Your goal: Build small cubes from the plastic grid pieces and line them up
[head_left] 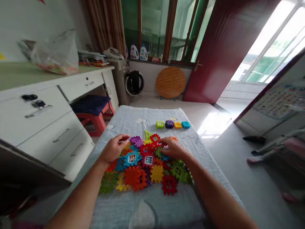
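Observation:
A heap of colourful plastic interlocking building tiles [157, 174] with notched edges lies on the cloth-covered table. At its far left edge is my left hand [115, 148], thumb and index finger apart, beside a purple tile [136, 141]. My right hand [173, 147] reaches over the right part of the heap, fingers spread and bent near a red tile [155, 137]. Its fingertips lie close to the tiles; whether they touch one is unclear. Behind the heap stand a row of assembled blocks: lime green [160, 124], purple [169, 124], yellow [177, 125] and blue [186, 124].
A pale blue patterned cloth [126, 119] covers the table. White drawers [59, 135] and a red stool [95, 122] stand on the left. Farther back are a washing machine [134, 83], a round wooden board [170, 82] and a dark red door [207, 57].

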